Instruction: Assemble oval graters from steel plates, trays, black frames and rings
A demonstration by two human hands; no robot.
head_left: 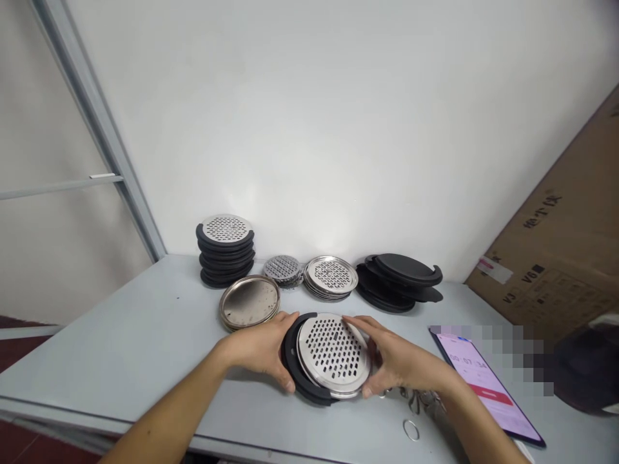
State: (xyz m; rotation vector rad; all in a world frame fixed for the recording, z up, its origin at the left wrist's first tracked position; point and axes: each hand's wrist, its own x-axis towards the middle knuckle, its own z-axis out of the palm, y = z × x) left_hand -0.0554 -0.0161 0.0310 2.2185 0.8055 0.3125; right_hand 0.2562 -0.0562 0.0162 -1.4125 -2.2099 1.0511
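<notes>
My left hand (264, 348) curls around the outer edge of a black crescent-shaped holder (293, 370), thumb at the front. Within that holder's curve sits a round metal disc with rows of slots (334, 353), like a grater plate. My right hand (394, 357) grips the disc's bare right edge between thumb and fingers. Disc and holder lie nearly flat, low over the table (145, 335). Just behind my left hand is a stack of plain round metal trays (250, 301). Metal rings (411, 430) lie near my right wrist, some partly hidden by it.
Along the white wall stand a tall stack of black-rimmed discs (226, 254), small slotted discs (283, 269), larger slotted discs (333, 276) and a leaning pile of black round parts (401, 277). A phone (476, 380) lies right, near a cardboard box (546, 258).
</notes>
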